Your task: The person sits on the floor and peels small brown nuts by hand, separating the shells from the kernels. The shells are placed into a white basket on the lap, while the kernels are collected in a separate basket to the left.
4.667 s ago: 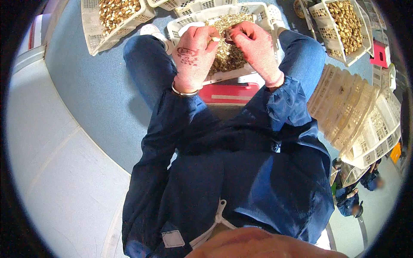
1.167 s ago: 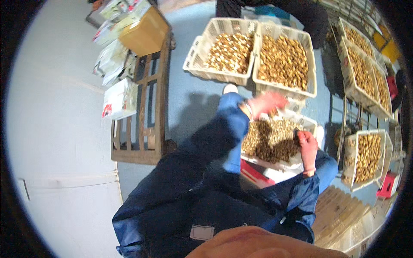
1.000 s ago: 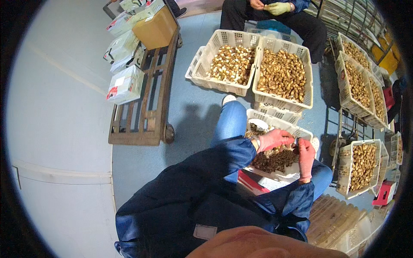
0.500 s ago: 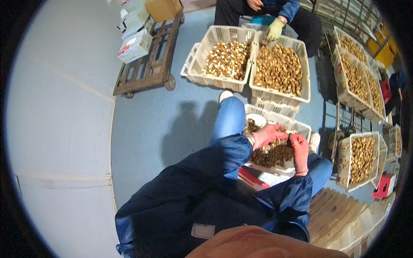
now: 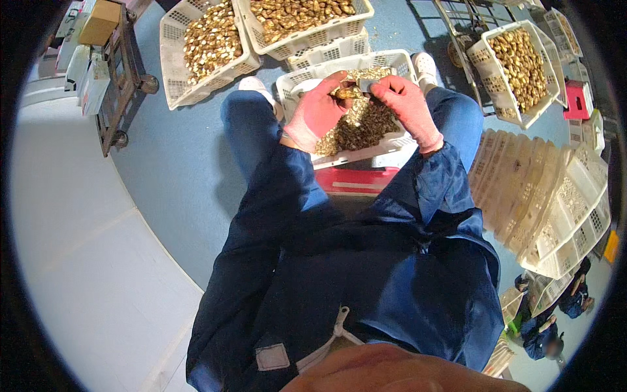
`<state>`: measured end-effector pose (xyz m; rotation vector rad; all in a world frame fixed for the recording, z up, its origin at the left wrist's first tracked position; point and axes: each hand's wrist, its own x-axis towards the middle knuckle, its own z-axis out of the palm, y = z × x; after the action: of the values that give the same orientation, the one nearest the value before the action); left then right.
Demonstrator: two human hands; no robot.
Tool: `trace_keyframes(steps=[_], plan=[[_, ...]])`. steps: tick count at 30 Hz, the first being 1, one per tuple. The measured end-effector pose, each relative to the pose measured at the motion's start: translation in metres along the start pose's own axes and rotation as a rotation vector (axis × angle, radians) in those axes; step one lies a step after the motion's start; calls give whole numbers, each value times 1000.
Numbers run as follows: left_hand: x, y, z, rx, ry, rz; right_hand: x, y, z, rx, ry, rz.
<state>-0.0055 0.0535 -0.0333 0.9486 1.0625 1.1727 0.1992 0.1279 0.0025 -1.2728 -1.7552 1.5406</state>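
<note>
Both my hands wear pink gloves and meet above a white perforated crate [image 5: 356, 157] between my knees. Between thumb and fingers, my left hand [image 5: 318, 114] grips a rounded brown piece [image 5: 347, 93], mushroom-like, though its kind is not certain. My right hand [image 5: 408, 108] pinches a small flat grey blade-like piece [image 5: 365, 85] against the brown piece's right side. Below them, small brown and pale bits [image 5: 366, 134] fill much of the crate. A white rounded rim [image 5: 305, 86] shows inside it, partly behind my left hand.
Ahead stand a crate [image 5: 171, 49] of brown-and-white pieces and another [image 5: 313, 34] of brown ones. Something red [image 5: 359, 178] is under my crate. To the right are a filled crate [image 5: 526, 121] and stacked crates [image 5: 555, 242]. A wheeled cart [image 5: 117, 85] stands far left.
The view has tilted down and turned, so the crates ahead sit higher in the picture. The co-worker beyond them has left view. My hands remain together over the crate, now showing the brown piece.
</note>
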Motion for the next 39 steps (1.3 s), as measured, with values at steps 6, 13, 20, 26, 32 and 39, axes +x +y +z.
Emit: trace_keyframes(steps=[6,13,20,26,32,39], plan=[[2,-30,-15,-728,32,51,-3,-12,-2,-65,90,3],[-4,-9,6,-371,68,-13,-7,-18,9,-132,14,-36],[-11,18,9,-511,-68,-225,-4,-11,2,-97,33,-50],[-6,-19,-9,-735,50,-20,-10,-20,-2,-123,-77,-75],[-8,-2,8,-593,239,-265,-14,-10,22,-219,29,-269],[-11,-2,12,-365,176,-185,-12,-16,19,-178,169,-78]])
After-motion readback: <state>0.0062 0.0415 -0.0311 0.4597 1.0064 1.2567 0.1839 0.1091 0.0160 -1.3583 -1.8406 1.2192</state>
